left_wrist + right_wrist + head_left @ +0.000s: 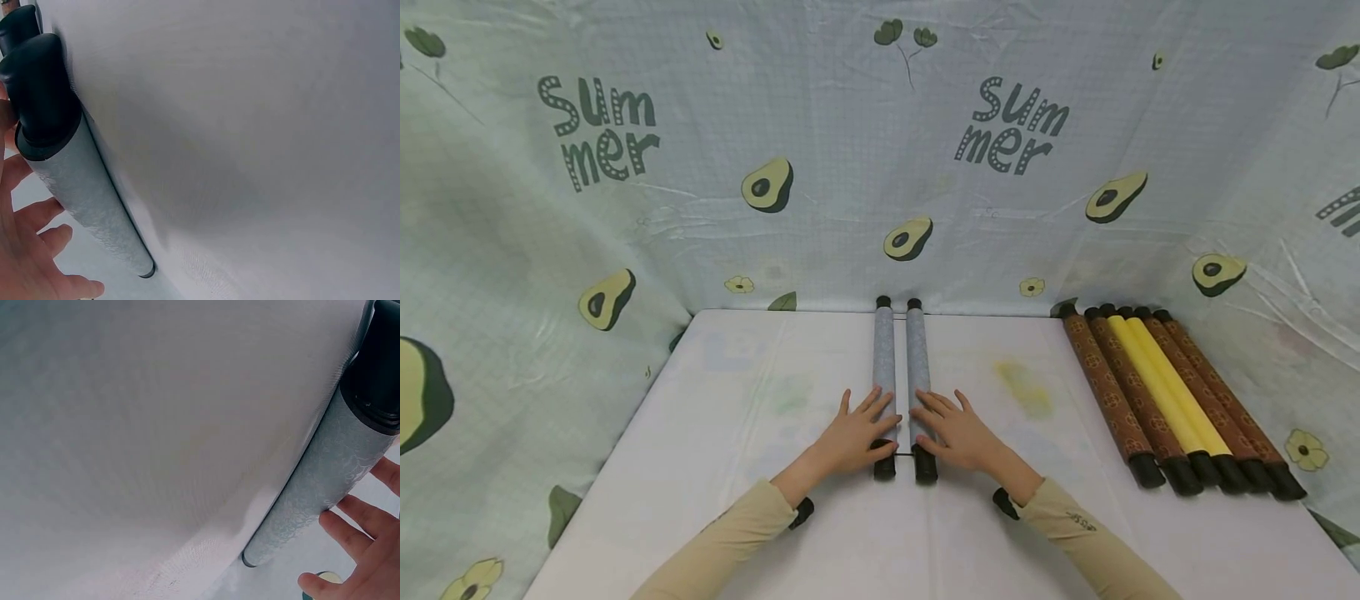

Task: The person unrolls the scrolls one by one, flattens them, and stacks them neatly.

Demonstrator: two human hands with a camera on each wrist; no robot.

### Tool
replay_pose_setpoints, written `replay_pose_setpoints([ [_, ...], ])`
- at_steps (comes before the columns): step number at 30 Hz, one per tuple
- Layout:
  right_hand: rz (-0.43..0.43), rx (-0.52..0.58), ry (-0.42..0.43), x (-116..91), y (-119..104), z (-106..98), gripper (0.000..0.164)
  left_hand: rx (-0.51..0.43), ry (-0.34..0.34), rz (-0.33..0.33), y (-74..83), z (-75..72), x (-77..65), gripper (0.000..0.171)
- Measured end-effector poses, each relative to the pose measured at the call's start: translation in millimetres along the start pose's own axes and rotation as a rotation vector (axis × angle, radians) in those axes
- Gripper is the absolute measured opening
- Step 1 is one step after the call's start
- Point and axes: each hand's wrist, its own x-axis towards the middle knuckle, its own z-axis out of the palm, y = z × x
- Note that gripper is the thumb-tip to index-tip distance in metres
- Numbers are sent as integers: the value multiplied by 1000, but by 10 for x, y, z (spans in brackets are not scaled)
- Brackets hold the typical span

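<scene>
A rolled scroll lies in the middle of the table as two parallel grey-blue patterned rolls with black end knobs. My left hand (856,433) rests with spread fingers on the left roll (884,350), near its close end. On the right roll (917,354), my right hand (958,433) lies in the same way, fingers spread. A narrow gap separates the rolls, and a thin dark line crosses it near the hands. Fingers touch the side of the left roll (94,181) in the left wrist view, and of the right roll (319,469) in the right wrist view.
At the table's right side several more scrolls lie side by side: brown patterned rolls (1105,383) around yellow rolls (1157,375), all with black knobs. A white cloth (722,417) covers the table. Behind it hangs a curtain (850,125) printed with avocados.
</scene>
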Motion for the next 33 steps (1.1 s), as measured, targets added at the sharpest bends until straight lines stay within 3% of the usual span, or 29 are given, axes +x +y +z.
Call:
replay_pose_setpoints([
  [12,-14,3,-4,-43,36,7,32,7,20,-2,-8,-22,-30,48],
  [19,12,-18,-4,-79,77,23,30,24,57,32,-19,-21,-51,51],
  [33,22,-29,21,-143,147,12,32,24,27,1,-67,-28,-104,48],
])
